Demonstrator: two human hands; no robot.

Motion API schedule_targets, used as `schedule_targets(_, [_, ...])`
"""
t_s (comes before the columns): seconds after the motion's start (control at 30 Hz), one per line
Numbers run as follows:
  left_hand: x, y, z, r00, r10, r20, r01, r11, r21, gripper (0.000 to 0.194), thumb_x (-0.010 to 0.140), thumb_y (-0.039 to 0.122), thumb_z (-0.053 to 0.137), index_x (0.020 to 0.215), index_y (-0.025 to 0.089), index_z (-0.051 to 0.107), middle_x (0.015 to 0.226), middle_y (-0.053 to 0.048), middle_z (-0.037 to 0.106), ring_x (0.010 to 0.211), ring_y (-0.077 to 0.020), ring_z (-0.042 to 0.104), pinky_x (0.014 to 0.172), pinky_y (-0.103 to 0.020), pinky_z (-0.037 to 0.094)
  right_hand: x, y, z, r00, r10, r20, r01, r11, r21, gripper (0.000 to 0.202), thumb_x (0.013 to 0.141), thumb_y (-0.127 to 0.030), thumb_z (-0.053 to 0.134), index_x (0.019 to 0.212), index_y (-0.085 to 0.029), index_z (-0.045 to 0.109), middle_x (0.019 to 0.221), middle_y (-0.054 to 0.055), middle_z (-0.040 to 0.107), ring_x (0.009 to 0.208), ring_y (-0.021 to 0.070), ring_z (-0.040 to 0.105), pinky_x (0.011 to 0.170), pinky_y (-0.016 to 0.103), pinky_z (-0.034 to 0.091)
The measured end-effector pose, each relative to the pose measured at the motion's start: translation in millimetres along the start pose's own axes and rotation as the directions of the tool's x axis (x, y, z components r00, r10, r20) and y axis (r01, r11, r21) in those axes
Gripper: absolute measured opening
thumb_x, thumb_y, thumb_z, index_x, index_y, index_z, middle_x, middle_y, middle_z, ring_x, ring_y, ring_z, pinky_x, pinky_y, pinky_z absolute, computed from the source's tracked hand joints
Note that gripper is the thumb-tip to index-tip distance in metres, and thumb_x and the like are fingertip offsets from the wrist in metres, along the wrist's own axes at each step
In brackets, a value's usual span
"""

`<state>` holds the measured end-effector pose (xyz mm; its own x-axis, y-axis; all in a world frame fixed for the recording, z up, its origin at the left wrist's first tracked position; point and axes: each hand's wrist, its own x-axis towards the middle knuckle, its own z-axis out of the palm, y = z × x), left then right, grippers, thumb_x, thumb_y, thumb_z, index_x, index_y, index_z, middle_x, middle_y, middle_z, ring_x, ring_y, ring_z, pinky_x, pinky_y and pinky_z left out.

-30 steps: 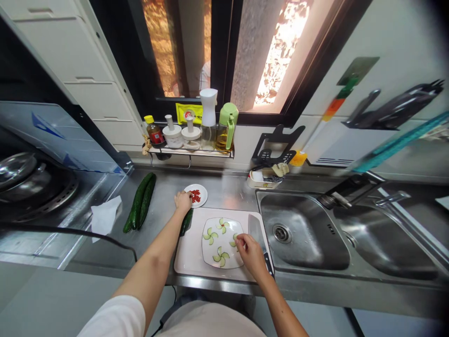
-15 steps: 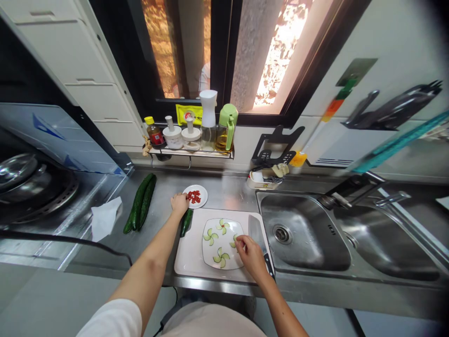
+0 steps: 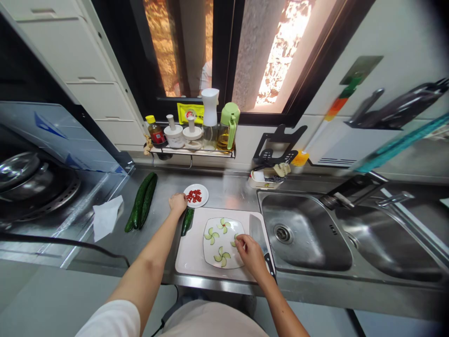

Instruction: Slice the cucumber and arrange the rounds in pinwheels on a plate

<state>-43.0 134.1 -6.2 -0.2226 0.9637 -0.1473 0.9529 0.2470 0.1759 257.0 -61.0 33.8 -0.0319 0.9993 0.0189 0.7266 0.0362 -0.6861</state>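
Note:
My left hand (image 3: 178, 203) is at the left rim of a small white plate (image 3: 205, 200) holding chopped red pieces (image 3: 194, 195). Its fingers are drawn together, and anything between them is too small to make out. Over the right side of a larger square plate (image 3: 224, 225) is my right hand (image 3: 249, 252), fingertips pinched at some cucumber slices (image 3: 233, 241) that it partly hides. Other cucumber slices form pinwheels on this plate; the top one (image 3: 223, 225) has a red centre. The plate rests on a pale cutting board (image 3: 189, 267).
A knife (image 3: 257, 229) lies along the board's right side, beside the sink (image 3: 301, 234). A cut cucumber piece (image 3: 187, 221) is at the board's left edge. Whole cucumbers (image 3: 142, 201) and a white paper (image 3: 107, 217) lie further left. Behind stands a condiment rack (image 3: 192, 152).
My left fingertips have drawn back slightly left from the red pieces to the small plate's rim. My right hand stays at the same slices. The whole view has shifted a little.

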Motion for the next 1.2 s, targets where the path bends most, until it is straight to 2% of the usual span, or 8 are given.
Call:
schedule_targets(0.23, [1.4,-4.8,0.9,0.998,-0.068,0.001,0.068,0.997,-0.041,0.028,0.088,0.031,0.043,0.097,0.024,0.068,0.112,-0.011,0.063,0.103,-0.027,0.058,0.084,-0.039,0.04,-0.3,-1.1,-0.5,1.0,0.002,0.001,-0.002,1.0,0.001,0.027,0.087,-0.039,0.042,0.086,-0.019,0.061,0.077,0.006,0.063,0.07,0.0173,0.058,0.064,0.027,0.042])
schedule_targets(0.43, [1.0,-4.9,0.3,0.999,-0.04,0.012,0.041,0.995,-0.087,0.021,0.078,0.031,0.055,0.093,0.026,0.069,0.112,-0.009,0.062,0.105,-0.0278,0.057,0.088,-0.04,0.039,-4.1,-1.9,-1.6,1.0,0.004,0.003,-0.004,1.0,0.002,0.027,0.088,-0.038,0.04,0.086,-0.019,0.06,0.076,0.006,0.062,0.07,0.0176,0.057,0.064,0.028,0.041])
schedule_targets(0.57, [0.7,-2.8,3.2,0.996,-0.087,-0.02,0.078,0.952,-0.295,0.014,0.075,0.024,0.058,0.083,0.021,0.069,0.108,-0.012,0.063,0.107,-0.0299,0.055,0.092,-0.043,0.036,-6.4,-2.6,-2.4,1.0,-0.004,0.008,0.004,1.0,0.003,0.028,0.088,-0.039,0.04,0.086,-0.019,0.06,0.076,0.005,0.061,0.07,0.0176,0.057,0.064,0.027,0.041])
schedule_targets(0.67, [-2.1,-4.5,4.6,0.981,-0.188,-0.04,0.137,0.83,-0.541,0.009,0.073,0.022,0.06,0.076,0.017,0.068,0.104,-0.013,0.064,0.106,-0.0311,0.055,0.092,-0.043,0.036,-7.5,-2.9,-3.2,1.0,-0.001,0.007,0.001,1.0,0.011,0.029,0.088,-0.039,0.04,0.086,-0.019,0.06,0.076,0.005,0.06,0.07,0.0174,0.056,0.064,0.027,0.041])
schedule_targets(0.83, [-11.5,1.7,2.1,0.976,-0.216,-0.03,0.129,0.682,-0.72,0.015,0.076,0.027,0.06,0.085,0.017,0.067,0.088,-0.008,0.068,0.088,-0.0212,0.062,0.08,-0.032,0.044,-7.4,-2.9,-2.9,1.0,0.009,0.002,-0.009,1.0,0.015,0.027,0.087,-0.038,0.042,0.086,-0.019,0.06,0.075,0.005,0.06,0.069,0.0177,0.056,0.064,0.027,0.041])
schedule_targets(1.0, [-33.0,33.1,-9.4,0.993,-0.12,-0.017,0.044,0.49,-0.87,0.029,0.074,0.037,0.063,0.092,0.014,0.065,0.085,-0.006,0.069,0.073,-0.0135,0.063,0.069,-0.024,0.047,1.3,-8.3,-4.2,1.0,-0.02,-0.01,0.02,0.999,0.041,0.025,0.087,-0.037,0.043,0.084,-0.019,0.061,0.076,0.004,0.061,0.071,0.0174,0.057,0.065,0.027,0.04])
schedule_targets(1.1, [-53.1,51.0,-22.3,0.998,0.004,0.059,0.057,0.158,-0.986,0.036,0.063,0.041,0.072,0.085,0.013,0.065,0.082,-0.007,0.069,0.071,-0.0139,0.061,0.064,-0.024,0.045,11.7,-16.1,-9.1,0.999,-0.036,-0.028,0.037,0.998,0.055,0.025,0.086,-0.036,0.043,0.084,-0.019,0.061,0.076,0.004,0.06,0.071,0.0171,0.056,0.065,0.027,0.04])
schedule_targets(1.2, [-73.1,63.3,-35.6,0.993,0.08,0.088,0.081,0.08,-0.993,0.04,0.058,0.044,0.076,0.083,0.014,0.065,0.083,-0.007,0.069,0.07,-0.0132,0.06,0.056,-0.02,0.039,22.5,-25.3,-15.6,0.997,-0.056,-0.061,0.06,0.996,0.072,0.024,0.086,-0.037,0.045,0.085,-0.019,0.062,0.077,0.004,0.061,0.072,0.0164,0.056,0.065,0.026,0.04])
